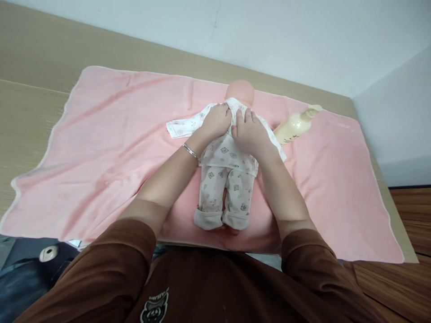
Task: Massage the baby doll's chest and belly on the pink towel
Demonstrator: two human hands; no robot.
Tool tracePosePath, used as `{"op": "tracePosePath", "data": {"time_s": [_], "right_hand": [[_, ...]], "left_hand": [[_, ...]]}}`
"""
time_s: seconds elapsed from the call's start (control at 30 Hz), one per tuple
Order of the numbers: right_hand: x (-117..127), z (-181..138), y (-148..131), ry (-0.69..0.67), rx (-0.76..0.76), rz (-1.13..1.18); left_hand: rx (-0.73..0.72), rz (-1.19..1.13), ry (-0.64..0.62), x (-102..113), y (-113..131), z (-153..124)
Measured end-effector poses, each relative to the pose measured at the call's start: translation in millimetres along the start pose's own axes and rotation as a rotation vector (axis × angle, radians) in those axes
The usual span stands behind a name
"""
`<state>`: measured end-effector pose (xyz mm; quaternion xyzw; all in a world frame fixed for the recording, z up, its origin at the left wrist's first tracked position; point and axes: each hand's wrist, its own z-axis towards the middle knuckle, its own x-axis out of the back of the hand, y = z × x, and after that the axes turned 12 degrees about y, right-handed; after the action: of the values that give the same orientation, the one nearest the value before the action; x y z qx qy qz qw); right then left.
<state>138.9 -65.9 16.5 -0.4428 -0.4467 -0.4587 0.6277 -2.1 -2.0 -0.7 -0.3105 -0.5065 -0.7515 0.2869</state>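
Note:
A baby doll (239, 92) lies on its back on a pink towel (111, 148), head away from me, dressed in a white printed shirt (229, 154) and matching trousers (224, 190). My left hand (217, 122) is closed on the shirt fabric at the doll's chest, a bracelet on its wrist. My right hand (247, 132) rests beside it, fingers together, pinching the shirt's other front edge near the collar. One empty sleeve (180, 127) lies spread out to the left.
A cream pump bottle (294, 126) lies on the towel just right of the doll. The towel covers a tan table (30, 112) against a white wall. Wooden floor (412, 224) shows at the right; a dark bag (30, 269) sits at lower left.

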Motion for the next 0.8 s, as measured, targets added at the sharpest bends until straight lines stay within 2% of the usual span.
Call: {"op": "tracePosePath", "data": {"time_s": [0.13, 0.23, 0.37, 0.5, 0.6, 0.7, 0.8], "right_hand": [[-14, 19, 18, 0.043, -0.079, 0.116], [-17, 29, 30, 0.056, -0.171, 0.122], [-15, 30, 34, 0.05, -0.151, 0.103], [-8, 23, 27, 0.044, -0.103, 0.044], [1, 14, 16, -0.039, -0.052, -0.004], [5, 6, 7, -0.073, 0.021, -0.009], [2, 7, 5, -0.057, 0.012, 0.009]], "left_hand": [[-0.057, 0.058, 0.033, -5, 3, -4], [-0.113, 0.145, -0.004, -2, 13, -13], [-0.197, 0.13, -0.034, -1, 22, -23], [-0.101, 0.051, -0.007, -1, 20, -19], [-0.035, 0.069, -0.02, 1, 13, -10], [-0.025, 0.048, -0.016, -2, 3, -2], [-0.037, 0.002, 0.018, -10, -7, 3]]}}
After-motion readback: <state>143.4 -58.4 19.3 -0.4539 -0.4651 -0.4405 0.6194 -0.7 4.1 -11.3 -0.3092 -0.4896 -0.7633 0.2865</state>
